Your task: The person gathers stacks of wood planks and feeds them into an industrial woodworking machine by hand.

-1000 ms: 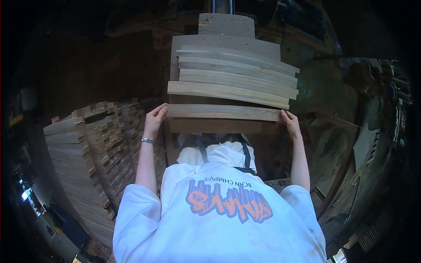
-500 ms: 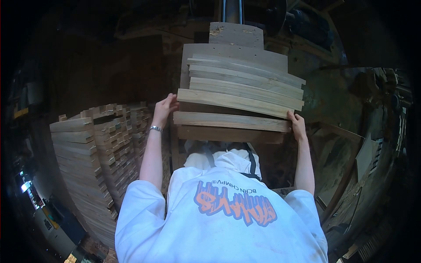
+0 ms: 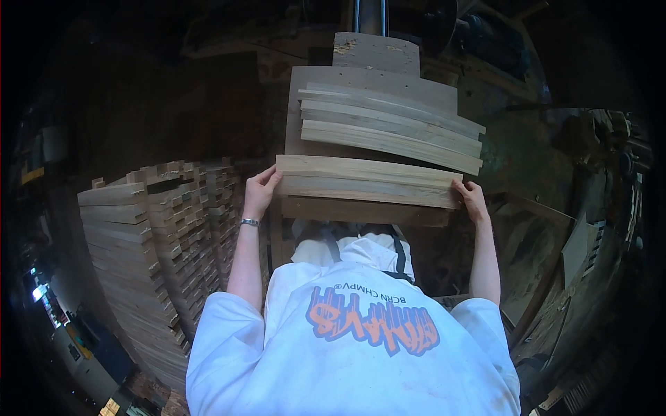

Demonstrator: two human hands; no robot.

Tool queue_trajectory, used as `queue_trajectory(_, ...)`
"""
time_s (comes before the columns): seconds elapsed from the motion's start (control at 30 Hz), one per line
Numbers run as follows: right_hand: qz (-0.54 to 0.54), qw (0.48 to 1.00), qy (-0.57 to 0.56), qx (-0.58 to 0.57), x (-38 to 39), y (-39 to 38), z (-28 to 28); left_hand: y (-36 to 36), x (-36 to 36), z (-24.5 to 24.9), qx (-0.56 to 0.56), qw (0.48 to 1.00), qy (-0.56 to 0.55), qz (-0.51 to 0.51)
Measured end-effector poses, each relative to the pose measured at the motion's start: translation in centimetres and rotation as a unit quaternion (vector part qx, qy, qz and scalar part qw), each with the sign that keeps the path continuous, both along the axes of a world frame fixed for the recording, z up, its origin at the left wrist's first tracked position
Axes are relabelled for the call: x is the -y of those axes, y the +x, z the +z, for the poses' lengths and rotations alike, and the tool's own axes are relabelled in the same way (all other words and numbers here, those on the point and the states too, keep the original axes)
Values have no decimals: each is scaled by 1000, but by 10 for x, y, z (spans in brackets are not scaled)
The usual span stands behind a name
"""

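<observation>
A pale wooden board (image 3: 368, 170) spans the space between my hands. My left hand (image 3: 262, 192) pinches its left end, and my right hand (image 3: 473, 198) grips its right end with the thumb on top. Against its near edge lies another wooden board (image 3: 368, 190). Beyond a narrow wedge-shaped gap, several more wooden boards (image 3: 392, 132) lie side by side, slightly fanned, on a flat panel (image 3: 374, 78).
At the left stand tall stacks of wooden pieces (image 3: 125, 229). A wooden crosspiece (image 3: 364, 211) runs along the near side, close to my body. Machinery with a dark cylindrical motor (image 3: 496, 48) sits at the back right. A leaning frame (image 3: 548, 277) stands at the right.
Both hands have drawn one board toward my body, away from the fanned group. It now lies against the nearest board, closing the gap there and leaving one behind it.
</observation>
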State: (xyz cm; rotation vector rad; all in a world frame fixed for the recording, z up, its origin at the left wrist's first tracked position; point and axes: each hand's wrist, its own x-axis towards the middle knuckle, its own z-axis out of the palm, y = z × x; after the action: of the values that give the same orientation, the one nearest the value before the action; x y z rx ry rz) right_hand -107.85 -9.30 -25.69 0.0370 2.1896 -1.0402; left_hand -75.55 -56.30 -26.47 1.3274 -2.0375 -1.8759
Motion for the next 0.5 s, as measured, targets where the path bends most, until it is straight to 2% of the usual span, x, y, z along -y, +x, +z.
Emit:
queue_trajectory(0.1, -47, 996, -68, 14, -1, -1, -8, -2, 2, 4, 4, 1000, 11, -9)
queue_trajectory(0.2, -96, 994, -42, 1, 2, -2, -17, -1, 5, 1, -14, 999, 51, 3)
queue_trajectory(0.3, -164, 983, -66, 41, 4, -2, -18, 1, 18, -26, -53, 991, 119, 0)
queue_trajectory(0.4, -124, 991, -55, -2, 4, -5, -23, -16, 24, -20, -51, 978, 202, 23)
queue_trajectory(0.5, -108, 994, -23, 24, 0, -8, -20, -27, 28, -20, -17, 986, 167, 6)
